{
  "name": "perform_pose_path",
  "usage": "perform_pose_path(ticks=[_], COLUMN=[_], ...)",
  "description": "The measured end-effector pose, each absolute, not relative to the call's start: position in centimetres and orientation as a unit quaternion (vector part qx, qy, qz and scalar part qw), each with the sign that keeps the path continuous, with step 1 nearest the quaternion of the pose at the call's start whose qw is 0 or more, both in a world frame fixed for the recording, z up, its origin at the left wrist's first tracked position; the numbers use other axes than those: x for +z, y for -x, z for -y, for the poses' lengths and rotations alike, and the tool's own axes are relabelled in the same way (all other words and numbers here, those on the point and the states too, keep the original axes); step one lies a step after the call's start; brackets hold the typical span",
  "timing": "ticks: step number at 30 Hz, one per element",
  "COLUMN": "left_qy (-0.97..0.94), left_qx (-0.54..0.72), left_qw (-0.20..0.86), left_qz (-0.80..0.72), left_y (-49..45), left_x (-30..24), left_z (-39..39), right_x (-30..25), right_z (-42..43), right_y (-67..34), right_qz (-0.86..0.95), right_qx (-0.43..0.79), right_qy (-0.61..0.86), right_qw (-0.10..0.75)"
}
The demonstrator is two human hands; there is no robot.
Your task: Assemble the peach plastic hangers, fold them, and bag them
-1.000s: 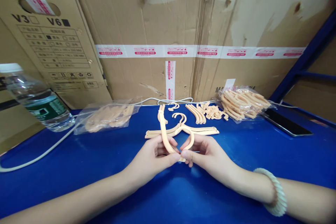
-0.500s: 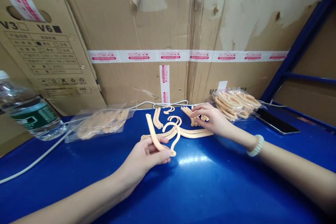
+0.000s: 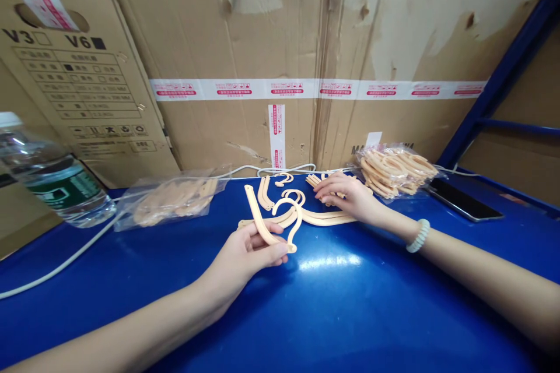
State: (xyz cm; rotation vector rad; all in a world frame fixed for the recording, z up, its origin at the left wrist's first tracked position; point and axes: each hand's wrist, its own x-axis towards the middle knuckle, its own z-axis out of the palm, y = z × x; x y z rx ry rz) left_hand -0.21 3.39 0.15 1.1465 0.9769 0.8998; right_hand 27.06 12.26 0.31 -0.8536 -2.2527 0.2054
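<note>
My left hand is closed round the lower end of a peach-coloured plastic hanger arm. A hanger hook meets that arm at my thumb and curves up to the right. Farther right, my right hand reaches over a bunch of short hanger arms. Its fingers are curled together at the near end of the bunch, and what lies between the fingertips is hidden. Behind the held piece lie longer curved arms, loose hooks and a pair of upright-lying arms.
A clear bag of peach parts lies at left beside a water bottle. Another filled bag and a black phone are at right. A white cable crosses the blue table. Cardboard stands behind.
My right hand's fingers have drawn closer together at the bunch of short arms. My left hand keeps its hold on the arm and hook. The view has shifted slightly.
</note>
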Motion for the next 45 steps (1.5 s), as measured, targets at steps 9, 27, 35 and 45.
perform_pose_path(ticks=[9,27,35,45], left_qy=[-0.501,-0.543,-0.591,-0.624], left_qx=[0.396,0.405,0.396,0.386], left_qw=[0.65,0.627,0.607,0.593], left_qz=[-0.411,-0.385,-0.354,-0.332], left_y=[0.6,0.4,0.3,0.2], left_x=[-0.3,-0.6,-0.6,-1.1], left_z=[-3.4,-3.7,-3.4,-3.4], right_x=[2.4,0.5,-1.3,-1.0], right_z=[-5.7,-3.6,-3.4,-3.0], right_y=[-23.6,-21.2,-20.3,-20.1], right_qz=[0.632,0.394,0.494,0.555], right_qx=[0.442,0.712,0.679,0.636], right_qy=[0.336,0.334,0.322,0.329], right_qw=[0.541,0.476,0.437,0.423])
